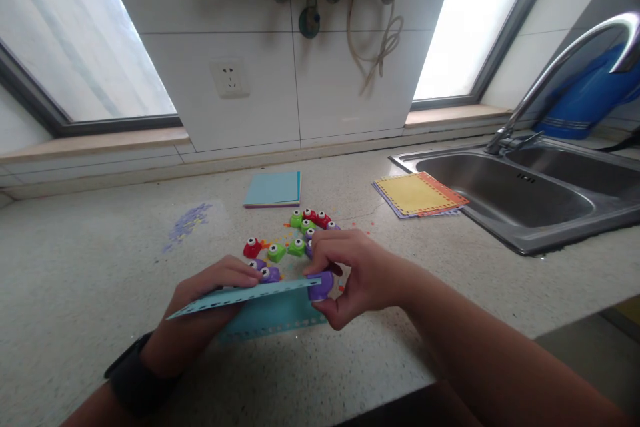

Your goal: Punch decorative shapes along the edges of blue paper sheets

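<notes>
My right hand (355, 273) pinches a small purple craft paper punch (320, 286) between thumb and fingers. The punch sits over the right end of the upper edge of a light-blue sheet of paper (280, 303). Punched holes run along two edges of this sheet, which looks bent or folded. My left hand (225, 278) grips the sheet from the left, its thumb hidden behind the paper. Just beyond the hands lie several more punches: purple ones (271, 274), green ones (276, 253) and red ones (252, 247).
A stack of blue paper (274, 188) lies at the back. Yellow and orange hole-edged sheets (415, 193) rest beside the steel sink (500, 180). Purple and yellow paper bits (186, 225) are heaped at left; coloured scraps surround the punches. A tap (550, 67) arches over the sink.
</notes>
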The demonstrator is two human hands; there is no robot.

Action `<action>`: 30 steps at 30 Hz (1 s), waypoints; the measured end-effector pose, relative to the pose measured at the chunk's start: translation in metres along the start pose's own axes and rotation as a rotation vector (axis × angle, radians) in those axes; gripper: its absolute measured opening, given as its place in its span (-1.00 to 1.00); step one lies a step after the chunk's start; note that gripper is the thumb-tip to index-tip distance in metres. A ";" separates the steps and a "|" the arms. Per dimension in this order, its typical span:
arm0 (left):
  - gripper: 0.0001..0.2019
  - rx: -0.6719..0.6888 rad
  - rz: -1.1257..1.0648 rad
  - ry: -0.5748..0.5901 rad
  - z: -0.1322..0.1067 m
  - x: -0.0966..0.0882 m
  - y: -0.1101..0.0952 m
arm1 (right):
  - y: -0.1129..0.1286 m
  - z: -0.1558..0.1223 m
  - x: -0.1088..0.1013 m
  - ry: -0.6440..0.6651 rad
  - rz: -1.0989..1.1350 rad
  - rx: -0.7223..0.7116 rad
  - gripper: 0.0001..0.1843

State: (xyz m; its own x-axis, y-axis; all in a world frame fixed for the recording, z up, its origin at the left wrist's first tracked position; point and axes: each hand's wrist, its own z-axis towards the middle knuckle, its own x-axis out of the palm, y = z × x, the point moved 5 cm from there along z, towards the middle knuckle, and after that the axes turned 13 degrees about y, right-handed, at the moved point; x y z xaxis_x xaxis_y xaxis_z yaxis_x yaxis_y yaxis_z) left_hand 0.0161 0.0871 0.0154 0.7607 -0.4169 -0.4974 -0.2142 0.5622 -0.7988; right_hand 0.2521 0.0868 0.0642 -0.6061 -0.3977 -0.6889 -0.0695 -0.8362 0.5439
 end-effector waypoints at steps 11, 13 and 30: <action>-0.83 0.069 -0.018 0.025 0.003 0.001 -0.007 | 0.010 0.000 0.003 0.077 -0.141 -0.051 -0.76; -0.84 0.075 -0.018 0.024 0.004 0.002 -0.009 | 0.010 0.000 0.004 0.091 -0.155 -0.040 -0.75; -0.90 -0.226 0.128 -0.150 -0.006 -0.006 0.009 | 0.001 0.002 0.002 0.114 -0.101 0.054 -0.72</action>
State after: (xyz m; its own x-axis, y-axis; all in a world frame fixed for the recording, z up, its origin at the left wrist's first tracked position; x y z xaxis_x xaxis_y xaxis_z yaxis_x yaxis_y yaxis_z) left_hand 0.0065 0.0902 0.0093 0.7975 -0.2330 -0.5565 -0.4323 0.4228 -0.7965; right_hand 0.2493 0.0860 0.0645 -0.5003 -0.3557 -0.7894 -0.1697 -0.8537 0.4922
